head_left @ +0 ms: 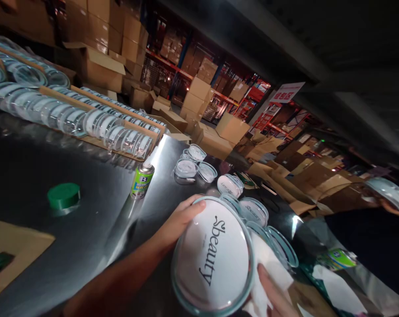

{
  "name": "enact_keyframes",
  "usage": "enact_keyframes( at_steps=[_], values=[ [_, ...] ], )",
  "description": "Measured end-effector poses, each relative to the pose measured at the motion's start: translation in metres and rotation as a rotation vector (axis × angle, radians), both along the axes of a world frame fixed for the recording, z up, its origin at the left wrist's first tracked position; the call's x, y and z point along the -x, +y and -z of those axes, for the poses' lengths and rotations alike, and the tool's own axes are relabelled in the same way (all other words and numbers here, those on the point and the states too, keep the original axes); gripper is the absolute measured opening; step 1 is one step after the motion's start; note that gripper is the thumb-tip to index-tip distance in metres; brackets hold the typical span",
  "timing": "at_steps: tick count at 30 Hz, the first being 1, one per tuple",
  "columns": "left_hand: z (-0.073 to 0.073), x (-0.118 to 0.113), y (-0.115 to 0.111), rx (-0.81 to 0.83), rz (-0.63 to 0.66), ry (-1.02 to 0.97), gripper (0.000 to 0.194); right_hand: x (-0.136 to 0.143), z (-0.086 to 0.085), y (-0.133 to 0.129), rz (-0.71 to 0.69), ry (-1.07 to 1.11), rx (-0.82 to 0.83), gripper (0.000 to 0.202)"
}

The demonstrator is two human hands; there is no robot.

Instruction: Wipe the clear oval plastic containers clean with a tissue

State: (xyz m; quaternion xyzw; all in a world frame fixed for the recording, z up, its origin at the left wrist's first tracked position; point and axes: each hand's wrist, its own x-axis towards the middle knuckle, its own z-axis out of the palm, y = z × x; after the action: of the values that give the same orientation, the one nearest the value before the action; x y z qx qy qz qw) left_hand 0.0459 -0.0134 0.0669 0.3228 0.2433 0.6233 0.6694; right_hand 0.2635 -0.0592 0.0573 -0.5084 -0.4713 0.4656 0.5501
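Note:
A clear-rimmed oval container [216, 259] with a white face printed "beauty" is tilted up in front of me. My left hand [182, 220] grips its upper left edge, thumb on the face and the other fingers hidden behind. At its right side, my right hand [274, 290] is closed on a white wiping cloth [268, 259]; the lower part of this hand is cut off by the frame. Just beyond are several similar oval containers [254, 211], some lying with the same print showing. A green spray can [142, 180] stands to the left on the metal table [100, 193].
Long rows of clear round-edged containers [67, 116], split by cardboard strips, line the far left. A green tape roll [64, 196] and a cardboard piece [17, 251] lie at left. Another person's hand [394, 207] holds a container at right, near a second can [340, 259]. Cartons [199, 94] stand behind.

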Motion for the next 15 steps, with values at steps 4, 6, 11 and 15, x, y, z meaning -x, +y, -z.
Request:
enact_keyframes(
  at_steps=[4, 6, 11, 15],
  values=[
    [0.005, -0.004, 0.003, 0.003, 0.001, 0.013, 0.034, 0.007, -0.002, 0.0, 0.037, -0.086, -0.072, 0.042],
    [0.007, -0.006, 0.006, -0.002, -0.016, 0.024, 0.036, 0.016, -0.002, -0.002, 0.052, -0.155, -0.134, 0.039],
    [0.009, -0.006, 0.01, 0.031, -0.03, 0.042, 0.038, 0.031, -0.001, -0.012, 0.067, -0.265, -0.198, 0.045],
    [0.01, -0.006, 0.011, 0.037, -0.029, 0.041, 0.036, 0.03, 0.001, -0.006, 0.075, -0.17, -0.119, 0.042]
  ],
)
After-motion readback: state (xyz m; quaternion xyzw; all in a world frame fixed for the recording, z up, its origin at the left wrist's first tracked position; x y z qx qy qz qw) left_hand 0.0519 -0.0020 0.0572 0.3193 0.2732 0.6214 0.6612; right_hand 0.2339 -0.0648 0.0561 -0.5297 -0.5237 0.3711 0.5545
